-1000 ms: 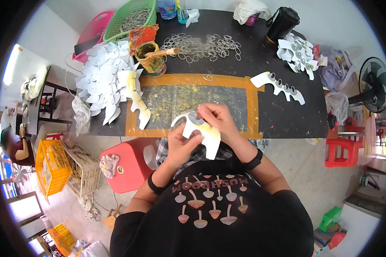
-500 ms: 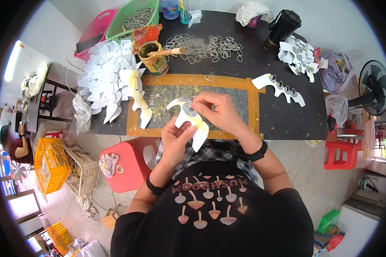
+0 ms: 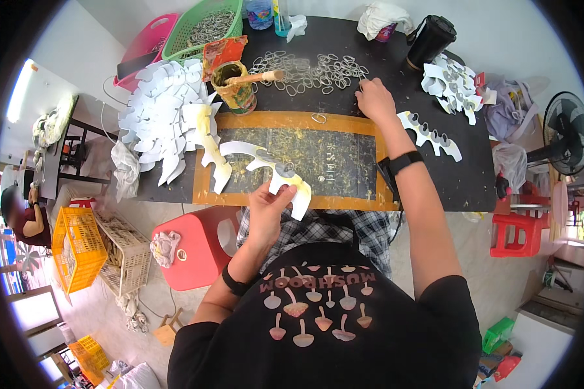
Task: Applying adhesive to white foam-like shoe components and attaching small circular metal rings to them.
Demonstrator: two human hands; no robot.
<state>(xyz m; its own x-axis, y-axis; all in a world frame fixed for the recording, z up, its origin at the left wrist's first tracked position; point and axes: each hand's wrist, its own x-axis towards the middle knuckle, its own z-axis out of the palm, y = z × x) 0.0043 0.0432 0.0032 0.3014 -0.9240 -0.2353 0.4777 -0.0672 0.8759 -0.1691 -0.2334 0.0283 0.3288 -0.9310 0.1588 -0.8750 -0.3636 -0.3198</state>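
My left hand [image 3: 266, 211] pinches the near end of a white scalloped strip [image 3: 243, 148] smeared with yellow glue. One grey oval ring [image 3: 284, 169] sits on that strip. At the right end of a spread of metal oval rings [image 3: 297, 71], my right hand [image 3: 376, 102] has its fingers bent inward, and what lies between the fingertips is too small to make out. A lone ring [image 3: 318, 118] rests on the tape border of the work board [image 3: 344, 162]. To the right of the board lies another white strip [image 3: 440, 141] with several rings on it.
Left of the board are a heap of white pieces [image 3: 159, 107] and a glue-covered can [image 3: 239, 96] with a brush [image 3: 256, 77] across it. Behind stands a green basket [image 3: 187, 45] of rings. A black flask [image 3: 430, 42] and finished-looking strips [image 3: 449, 81] occupy the back right.
My right hand has left the strip and reached away to the right, to the edge of the rings. The strip, still in my left hand, has tipped flatter with its far end now leftward.
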